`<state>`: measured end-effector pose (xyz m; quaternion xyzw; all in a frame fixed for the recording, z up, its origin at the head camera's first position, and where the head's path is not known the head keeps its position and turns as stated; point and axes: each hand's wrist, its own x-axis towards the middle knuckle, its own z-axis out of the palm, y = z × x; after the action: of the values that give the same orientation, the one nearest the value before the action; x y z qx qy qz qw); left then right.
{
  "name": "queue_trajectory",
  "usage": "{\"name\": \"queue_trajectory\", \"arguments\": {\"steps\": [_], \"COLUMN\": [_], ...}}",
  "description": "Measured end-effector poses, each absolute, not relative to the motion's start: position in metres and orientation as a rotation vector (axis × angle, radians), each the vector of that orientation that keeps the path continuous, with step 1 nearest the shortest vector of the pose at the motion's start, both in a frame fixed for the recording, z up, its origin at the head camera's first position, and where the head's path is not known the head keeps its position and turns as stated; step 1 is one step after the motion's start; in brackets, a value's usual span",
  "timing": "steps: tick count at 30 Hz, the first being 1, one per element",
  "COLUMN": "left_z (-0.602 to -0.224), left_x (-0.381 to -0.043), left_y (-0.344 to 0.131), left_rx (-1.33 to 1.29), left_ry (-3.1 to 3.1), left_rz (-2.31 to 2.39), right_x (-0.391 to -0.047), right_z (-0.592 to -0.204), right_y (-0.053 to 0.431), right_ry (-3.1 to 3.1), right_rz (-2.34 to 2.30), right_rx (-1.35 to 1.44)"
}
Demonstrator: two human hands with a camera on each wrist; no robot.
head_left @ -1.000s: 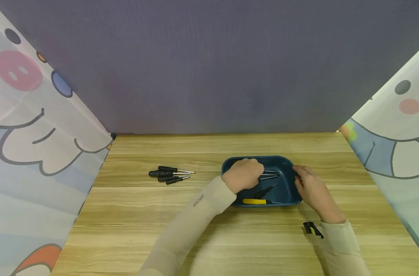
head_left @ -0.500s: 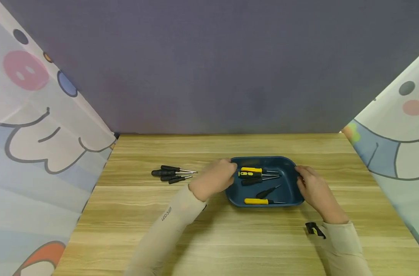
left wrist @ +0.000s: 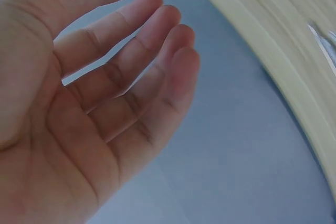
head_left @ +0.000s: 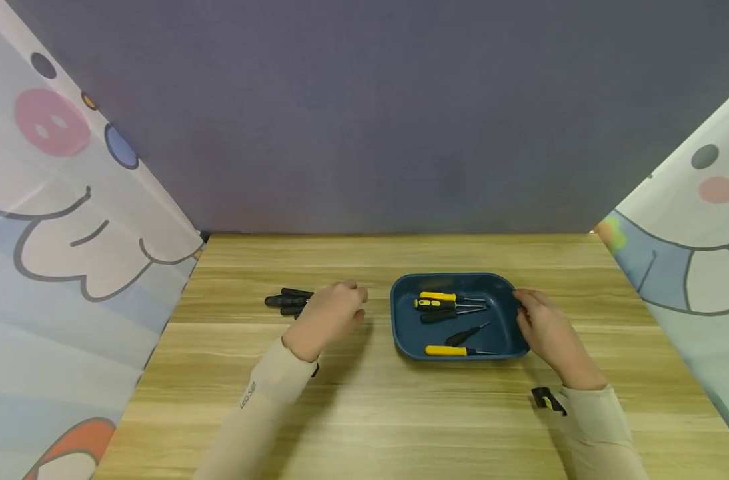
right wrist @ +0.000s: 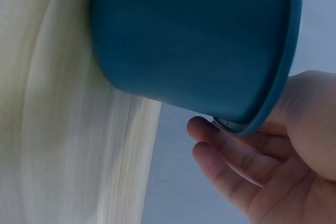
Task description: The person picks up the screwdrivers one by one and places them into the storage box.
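Black-handled screwdrivers point(head_left: 280, 301), several: on the worktop point(head_left: 400, 413), left of the tray, lying close together with shafts toward the tray. Partly covered by the left hand in the head view; exact count cannot be told. Probably light, with stiff shafts and hard, moderately grippy handles; not fragile. Best hold: by the handle; the thin shafts would likely roll or slip. Close packing may make it awkward to pick out just one.

Left hand point(head_left: 328, 319): above the worktop, between group and tray; holds nothing, fingers loosely curved, thumb apart from them.

Tray point(head_left: 400, 333), dark blue, rounded corners: probably light, smooth plastic, apt to slide if nudged. Best hold: the rim at either end.

Right hand point(head_left: 550, 340): at the tray's right end, touching the rim; two fingers loosely bent, thumb hidden in the right wrist view. Whether it pinches the rim cannot be told.

In the tray: upper yellow screwdriver point(head_left: 438, 296), black-and-yellow screwdriver point(head_left: 434, 305) and black screwdriver point(head_left: 438, 317), bunched at the far side; small black screwdriver point(head_left: 458, 337), slanted; lower yellow screwdriver point(head_left: 446, 351), along the near wall.

Surroundings: grey partition point(head_left: 364, 120) behind; black item point(head_left: 546, 399) beside the right sleeve point(head_left: 595, 417). Main obstacle: the tray wall.
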<state>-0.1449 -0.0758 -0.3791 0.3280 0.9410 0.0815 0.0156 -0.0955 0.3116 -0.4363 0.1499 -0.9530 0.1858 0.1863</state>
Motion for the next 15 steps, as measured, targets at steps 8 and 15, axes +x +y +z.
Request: {"name": "queue_trajectory", "arguments": {"steps": [8,15], "left_z": [-0.391,-0.401], "left_x": [-0.147,-0.155], "left_y": [-0.117,-0.151], "left_rx": [0.879,0.834], "left_ry": [3.015,3.072], "left_rz": [0.207,0.259], "right_x": [-0.095,-0.094], "right_z": [-0.436,-0.436], "right_y": [0.309,0.309], "right_ry": [-2.671,-2.669], "right_rz": [0.519,0.516], "right_rx": [0.442,0.440]}}
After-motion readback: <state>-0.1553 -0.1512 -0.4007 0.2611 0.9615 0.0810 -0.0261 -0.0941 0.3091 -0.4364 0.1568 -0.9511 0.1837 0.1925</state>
